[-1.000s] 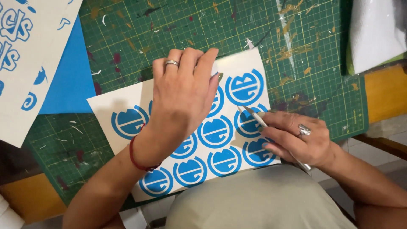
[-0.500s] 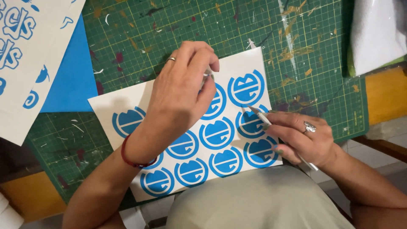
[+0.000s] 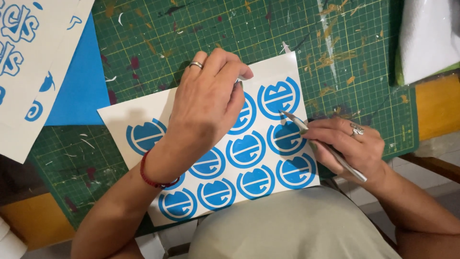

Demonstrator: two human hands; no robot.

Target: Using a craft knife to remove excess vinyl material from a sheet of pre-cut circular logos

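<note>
On the green gridded cutting mat (image 3: 268, 38): a white sheet printed with round blue sticker emblems (image 3: 249, 153) lies tilted, its lower edge reaching past the mat toward the person's lap.
Left hand (image 3: 208, 103): it rests over the upper middle of the sheet, a silver ring on one finger and a red cord bracelet (image 3: 152, 176) at the wrist.
Left fingers: curled together, thumb and fingertips pinching a small pale scrap (image 3: 238, 80) just above the sheet; what the scrap is cannot be told.
Right hand (image 3: 347, 148): it lies at the sheet's right edge, a ring on one finger.
Right fingers: closed around a slim silver craft knife (image 3: 322, 144), held like a pen.
Knife tip: it points up-left and touches the sheet between the top right emblem and the one below it.
Left of the mat: a blue sheet (image 3: 79, 86) lies partly under white sheets with blue cut shapes (image 3: 28, 57).
Top right corner: a white cloth-like bundle (image 3: 429, 38).
</note>
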